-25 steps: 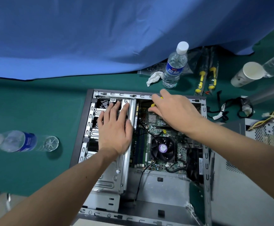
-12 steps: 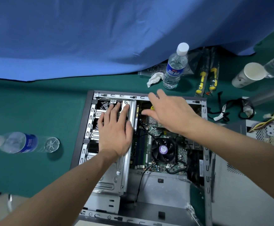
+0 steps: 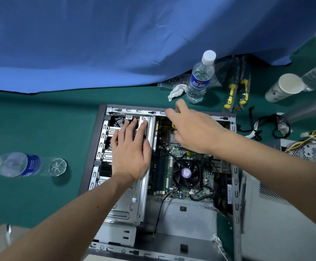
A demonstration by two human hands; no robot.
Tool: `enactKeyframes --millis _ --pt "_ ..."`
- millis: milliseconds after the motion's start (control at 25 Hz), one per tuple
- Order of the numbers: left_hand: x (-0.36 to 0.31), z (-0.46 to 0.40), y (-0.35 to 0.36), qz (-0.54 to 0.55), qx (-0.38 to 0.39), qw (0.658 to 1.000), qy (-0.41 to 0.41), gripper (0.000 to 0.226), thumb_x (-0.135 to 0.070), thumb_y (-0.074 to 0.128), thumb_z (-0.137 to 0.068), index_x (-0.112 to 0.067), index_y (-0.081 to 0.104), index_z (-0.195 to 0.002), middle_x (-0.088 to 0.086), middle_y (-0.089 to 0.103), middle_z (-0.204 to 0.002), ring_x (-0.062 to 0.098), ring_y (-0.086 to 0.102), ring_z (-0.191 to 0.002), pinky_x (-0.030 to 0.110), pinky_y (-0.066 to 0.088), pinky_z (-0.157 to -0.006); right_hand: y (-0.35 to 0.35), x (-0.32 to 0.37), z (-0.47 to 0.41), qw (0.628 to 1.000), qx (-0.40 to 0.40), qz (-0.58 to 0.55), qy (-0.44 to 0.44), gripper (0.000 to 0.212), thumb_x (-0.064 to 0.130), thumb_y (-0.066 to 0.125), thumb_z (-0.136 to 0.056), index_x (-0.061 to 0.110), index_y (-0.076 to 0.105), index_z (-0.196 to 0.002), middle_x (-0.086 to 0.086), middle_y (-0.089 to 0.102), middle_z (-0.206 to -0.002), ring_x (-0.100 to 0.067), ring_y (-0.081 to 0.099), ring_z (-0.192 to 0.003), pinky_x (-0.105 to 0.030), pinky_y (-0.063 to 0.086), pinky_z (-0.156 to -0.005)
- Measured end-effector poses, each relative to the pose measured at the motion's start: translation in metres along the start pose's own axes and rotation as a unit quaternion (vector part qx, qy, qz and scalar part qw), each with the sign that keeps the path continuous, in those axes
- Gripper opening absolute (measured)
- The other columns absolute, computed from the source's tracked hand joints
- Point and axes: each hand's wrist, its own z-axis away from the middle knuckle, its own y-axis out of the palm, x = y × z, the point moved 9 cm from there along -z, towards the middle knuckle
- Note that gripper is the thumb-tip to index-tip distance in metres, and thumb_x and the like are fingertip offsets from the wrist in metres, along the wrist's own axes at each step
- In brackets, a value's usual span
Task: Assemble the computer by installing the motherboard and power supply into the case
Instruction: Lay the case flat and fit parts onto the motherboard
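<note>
- The left hand (image 3: 130,153) lies flat, fingers straight and together, pressing on the metal drive cage (image 3: 129,200) in the left half of the open computer case (image 3: 235,166).
- The right hand (image 3: 193,129) reaches over the case's far edge, fingers loosely spread; a yellow-handled tool (image 3: 174,125) shows beneath it, but whether it is gripped cannot be told.
- The motherboard (image 3: 187,162) sits inside the case, right of the cage, its round fan (image 3: 186,173) near the middle.
- The power supply (image 3: 307,157) rests outside, at the table's right edge.
- A water bottle (image 3: 200,78) stands just beyond the case's far edge; another bottle (image 3: 21,164) lies on the green table (image 3: 40,119) well to the left.
</note>
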Motion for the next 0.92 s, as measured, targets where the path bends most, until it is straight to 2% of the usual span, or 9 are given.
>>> enactKeyframes --millis 80,160,240,400,480,600,680,800,920 --pt "-0.002 -0.001 0.000 0.002 0.001 1.000 0.001 0.053 -0.037 0.032 -0.096 -0.027 0.037 -0.148 0.003 0.038 -0.153 0.021 0.024 -0.145 0.045 0.019 -0.117 0.001 0.005 0.001 0.999 0.007 0.029 -0.043 0.025 0.015 0.053 -0.094 0.017 0.038 -0.113 -0.010 0.039 -0.110 -0.017 0.034 -0.054 -0.034 0.021 -0.046" --pt "-0.004 -0.001 0.001 0.002 0.000 1.000 0.004 0.053 -0.037 0.032 -0.096 -0.027 0.037 -0.148 0.003 0.038 -0.153 0.021 0.024 -0.145 0.045 0.019 -0.117 -0.005 -0.001 0.000 0.996 -0.026 0.087 -0.013 0.020 0.032 0.046 -0.103 0.014 0.046 -0.111 -0.008 0.049 -0.101 -0.021 0.046 -0.057 -0.033 0.027 -0.048" --pt "-0.001 -0.001 0.001 -0.001 -0.002 1.000 0.004 0.053 -0.037 0.031 -0.097 -0.027 0.037 -0.148 0.004 0.038 -0.153 0.021 0.025 -0.145 0.046 0.020 -0.116 -0.007 -0.008 -0.001 0.992 -0.039 0.118 0.040 0.037 0.047 0.033 -0.105 0.014 0.048 -0.109 -0.008 0.056 -0.097 -0.028 0.059 -0.067 -0.035 0.031 -0.051" --pt "0.000 0.000 0.001 -0.002 -0.003 1.000 0.004 0.053 -0.037 0.031 -0.097 -0.027 0.037 -0.148 0.003 0.038 -0.153 0.021 0.024 -0.145 0.046 0.019 -0.117 0.001 -0.011 0.001 0.999 0.012 -0.046 0.004 0.026 0.018 0.050 -0.093 0.015 0.036 -0.115 -0.012 0.036 -0.114 -0.023 0.045 -0.059 -0.038 0.037 -0.052" --pt "-0.002 -0.001 0.002 0.000 -0.002 1.000 0.005 0.053 -0.038 0.031 -0.097 -0.027 0.037 -0.149 0.003 0.038 -0.153 0.020 0.024 -0.145 0.046 0.019 -0.117 -0.001 -0.009 0.003 0.999 0.020 -0.027 -0.024 0.023 0.014 0.051 -0.094 0.015 0.041 -0.114 -0.009 0.039 -0.109 -0.023 0.047 -0.063 -0.041 0.044 -0.055" --pt "-0.002 -0.001 0.001 0.000 -0.005 1.000 0.007 0.053 -0.037 0.032 -0.097 -0.027 0.037 -0.149 0.003 0.038 -0.153 0.021 0.024 -0.145 0.047 0.020 -0.116 -0.008 -0.008 0.002 0.993 -0.036 0.113 0.020 0.030 0.043 0.039 -0.104 0.014 0.045 -0.103 -0.004 0.049 -0.089 -0.024 0.044 -0.061 -0.033 0.031 -0.048" --pt "0.000 0.000 0.001 0.002 -0.006 1.000 0.004 0.053 -0.037 0.032 -0.097 -0.027 0.038 -0.148 0.004 0.039 -0.152 0.021 0.025 -0.145 0.047 0.020 -0.116 -0.004 -0.009 -0.001 0.993 -0.024 0.108 0.048 0.035 0.049 0.032 -0.104 0.015 0.041 -0.100 -0.004 0.047 -0.087 -0.024 0.042 -0.060 -0.033 0.027 -0.049" --pt "-0.001 -0.001 0.000 0.006 -0.012 1.000 0.005 0.052 -0.037 0.033 -0.096 -0.026 0.039 -0.147 0.004 0.040 -0.152 0.021 0.026 -0.144 0.046 0.020 -0.116 -0.001 -0.018 -0.002 0.998 0.015 -0.057 0.022 0.020 0.021 0.050 -0.097 0.016 0.036 -0.111 -0.007 0.033 -0.104 -0.023 0.044 -0.063 -0.041 0.040 -0.055" --pt "-0.002 -0.002 0.000 0.008 -0.012 1.000 0.008 0.052 -0.037 0.032 -0.096 -0.027 0.039 -0.147 0.003 0.040 -0.152 0.021 0.026 -0.144 0.046 0.020 -0.116 -0.002 -0.014 0.003 1.000 0.004 -0.007 -0.011 0.017 0.013 0.055 -0.095 0.013 0.046 -0.109 -0.007 0.041 -0.101 -0.025 0.051 -0.065 -0.044 0.049 -0.058"
